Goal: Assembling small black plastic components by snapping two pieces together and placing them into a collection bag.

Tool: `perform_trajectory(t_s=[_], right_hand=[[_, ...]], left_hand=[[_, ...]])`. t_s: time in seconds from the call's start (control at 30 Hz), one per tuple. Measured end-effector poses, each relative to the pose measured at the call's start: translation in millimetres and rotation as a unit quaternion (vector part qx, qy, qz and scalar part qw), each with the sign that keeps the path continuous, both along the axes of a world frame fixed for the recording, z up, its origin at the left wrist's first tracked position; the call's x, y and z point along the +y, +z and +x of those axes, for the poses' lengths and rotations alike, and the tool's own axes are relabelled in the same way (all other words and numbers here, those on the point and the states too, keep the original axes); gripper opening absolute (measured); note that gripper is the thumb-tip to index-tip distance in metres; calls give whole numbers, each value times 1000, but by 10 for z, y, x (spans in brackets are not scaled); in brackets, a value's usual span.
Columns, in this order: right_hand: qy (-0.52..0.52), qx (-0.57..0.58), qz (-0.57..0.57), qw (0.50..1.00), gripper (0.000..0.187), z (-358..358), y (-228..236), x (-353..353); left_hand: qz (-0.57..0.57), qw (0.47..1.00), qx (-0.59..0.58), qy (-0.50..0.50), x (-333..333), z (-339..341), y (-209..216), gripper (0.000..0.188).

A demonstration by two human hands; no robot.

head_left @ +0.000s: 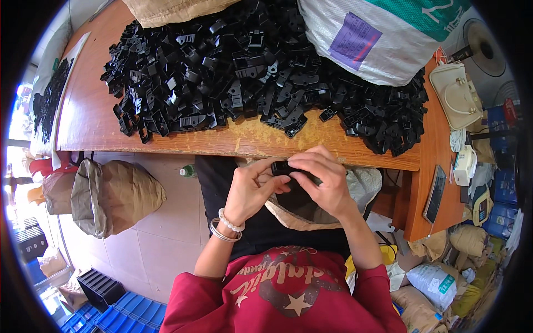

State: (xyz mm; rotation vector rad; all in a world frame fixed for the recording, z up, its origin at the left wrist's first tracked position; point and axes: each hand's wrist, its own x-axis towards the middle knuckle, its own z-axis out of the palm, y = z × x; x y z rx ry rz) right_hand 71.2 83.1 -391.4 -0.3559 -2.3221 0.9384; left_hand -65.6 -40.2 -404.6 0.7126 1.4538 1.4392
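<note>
Both my hands meet just off the table's front edge, closed around a small black plastic part [281, 168]. My left hand [252, 186] pinches it from the left between thumb and fingers; a bead bracelet and a bangle circle that wrist. From the right, my right hand [325, 180] grips the same part with thumb and fingertips, hiding much of it. Beneath them an open sack [300, 219] lies at my lap. Beyond, a wide heap of black plastic parts [189, 83] covers the wooden table [244, 136].
A white and green woven sack [355, 39] rests on the heap at the far right. Right of it are a cream handbag [456, 95] and a phone [435, 194]. A brown paper sack [114, 197] stands on the floor at left, with blue crates [133, 313] nearer.
</note>
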Motion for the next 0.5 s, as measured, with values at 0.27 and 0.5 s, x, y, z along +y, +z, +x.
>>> perform_trajectory(t_s=[0.27, 0.5], right_hand=[[-49, -40, -205, 977, 34, 77, 152, -125], [-44, -12, -141, 989, 32, 128, 83, -130]], left_hand=[[75, 987, 144, 6, 28, 47, 116, 35], [72, 984, 160, -19, 44, 115, 141, 48]])
